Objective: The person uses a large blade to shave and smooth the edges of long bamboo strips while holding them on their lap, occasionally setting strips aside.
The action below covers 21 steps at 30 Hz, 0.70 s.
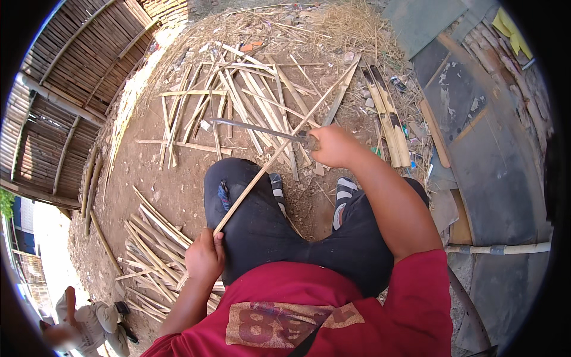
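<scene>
My left hand (204, 257), beside my left thigh, is closed round the lower end of a long bamboo strip (254, 179). The strip slants up and away to the right, over my left knee. In front of my knees, my right hand (334, 146) is wrapped round the handle of a long knife (250, 126). Its narrow metal blade points left and crosses the strip near the handle. Whether the edge bites into the strip I cannot tell. Most of the knife's handle is hidden by my fingers.
A loose pile of split bamboo strips (238, 98) lies ahead on bare soil, another pile (151, 253) to my left. Two blackened bamboo halves (388, 122) lie at the right, near dark sheets (499, 160). A bamboo wall (65, 53) stands far left; another person (98, 321) sits lower left.
</scene>
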Each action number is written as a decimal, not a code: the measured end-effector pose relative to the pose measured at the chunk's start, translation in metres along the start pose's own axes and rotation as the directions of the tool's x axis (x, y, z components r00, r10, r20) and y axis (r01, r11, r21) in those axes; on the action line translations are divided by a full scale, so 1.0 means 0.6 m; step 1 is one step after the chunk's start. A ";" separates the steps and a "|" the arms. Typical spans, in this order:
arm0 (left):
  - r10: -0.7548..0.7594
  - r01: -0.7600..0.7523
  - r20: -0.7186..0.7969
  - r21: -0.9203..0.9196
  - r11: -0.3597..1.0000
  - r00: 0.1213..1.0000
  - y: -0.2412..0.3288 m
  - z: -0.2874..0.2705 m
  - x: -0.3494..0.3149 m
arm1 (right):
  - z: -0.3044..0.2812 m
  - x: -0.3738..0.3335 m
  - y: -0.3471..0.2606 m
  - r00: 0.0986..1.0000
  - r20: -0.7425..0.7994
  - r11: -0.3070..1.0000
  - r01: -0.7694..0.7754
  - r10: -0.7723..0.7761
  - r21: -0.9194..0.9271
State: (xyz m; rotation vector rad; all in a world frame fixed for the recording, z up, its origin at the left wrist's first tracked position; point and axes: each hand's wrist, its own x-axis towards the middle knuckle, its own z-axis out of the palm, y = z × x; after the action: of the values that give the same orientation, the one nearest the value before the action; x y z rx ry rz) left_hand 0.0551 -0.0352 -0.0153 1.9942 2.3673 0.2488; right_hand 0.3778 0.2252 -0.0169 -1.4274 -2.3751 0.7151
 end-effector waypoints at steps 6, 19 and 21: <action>0.017 -0.016 0.005 -0.028 0.999 1.000 -0.006 0.009 0.013 | -0.041 0.005 0.037 0.985 -0.066 0.984 -0.151 0.158 0.097; 0.039 -0.039 0.003 0.013 0.999 0.999 -0.029 0.006 0.008 | -0.031 0.004 0.046 0.983 -0.137 0.991 -0.129 0.124 -0.023; 0.037 -0.037 0.035 0.000 0.999 0.999 -0.034 0.009 0.007 | -0.039 -0.009 0.010 0.996 -0.071 0.992 -0.065 0.057 -0.105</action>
State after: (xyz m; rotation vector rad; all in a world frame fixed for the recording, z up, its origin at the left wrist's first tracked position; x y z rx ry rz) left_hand 0.0353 -0.0336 -0.0232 2.0278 2.3118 0.2129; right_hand 0.3959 0.2292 -0.0005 -1.5479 -2.3586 0.5520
